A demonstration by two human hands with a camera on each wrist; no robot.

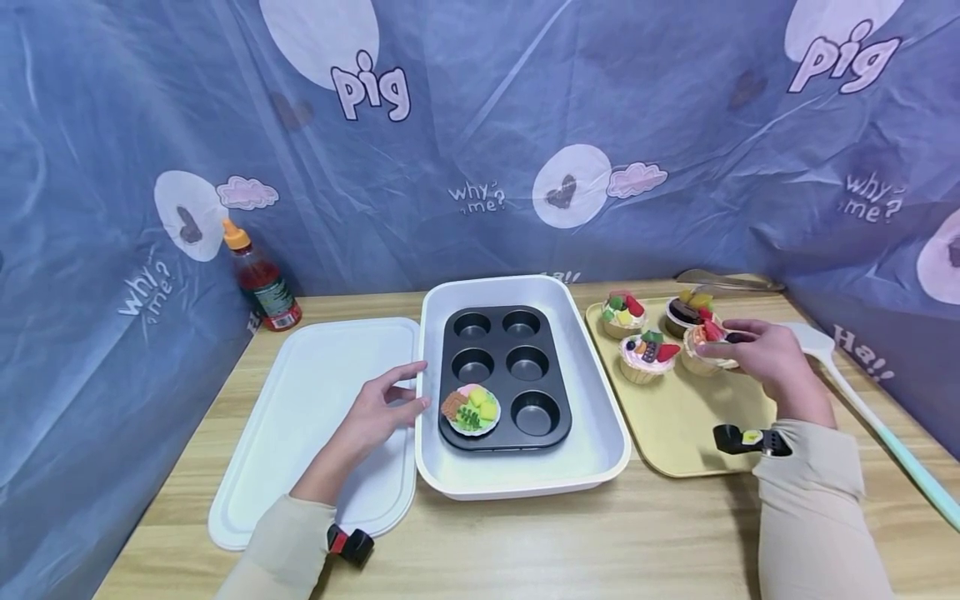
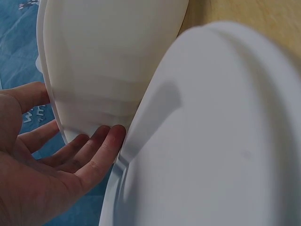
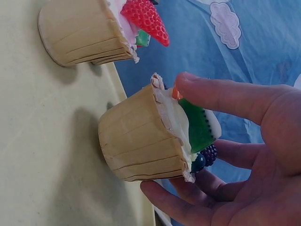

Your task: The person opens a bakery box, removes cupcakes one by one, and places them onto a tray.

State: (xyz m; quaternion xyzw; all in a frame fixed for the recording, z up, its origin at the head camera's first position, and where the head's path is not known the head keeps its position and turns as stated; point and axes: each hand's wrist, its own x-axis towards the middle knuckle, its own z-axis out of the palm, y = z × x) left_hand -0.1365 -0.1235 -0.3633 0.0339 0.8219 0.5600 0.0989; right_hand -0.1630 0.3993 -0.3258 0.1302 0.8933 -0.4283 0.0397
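My right hand (image 1: 765, 354) is around a cupcake (image 1: 697, 360) with fruit on top, at the yellow tray (image 1: 675, 433). In the right wrist view, the thumb rests on the topping of this cupcake (image 3: 141, 136) and the other fingers reach round its far side. It stands slightly tilted, its base close to the tray. My left hand (image 1: 382, 408) touches the left side of the white bin (image 1: 615, 450), fingertips against its outer wall (image 2: 108, 56) and thumb at the rim. Inside the bin lies a black muffin pan (image 1: 501, 379), with a topped cupcake (image 1: 474, 410) in its near left cup.
Three more cupcakes, one pink-topped (image 1: 647, 357), share the tray. A white lid-like board (image 1: 300, 417) lies left of the bin. Behind it stands a sauce bottle (image 1: 272, 287). Tongs (image 1: 727, 281) lie behind the tray, and a long-handled white utensil (image 1: 862, 396) to its right.
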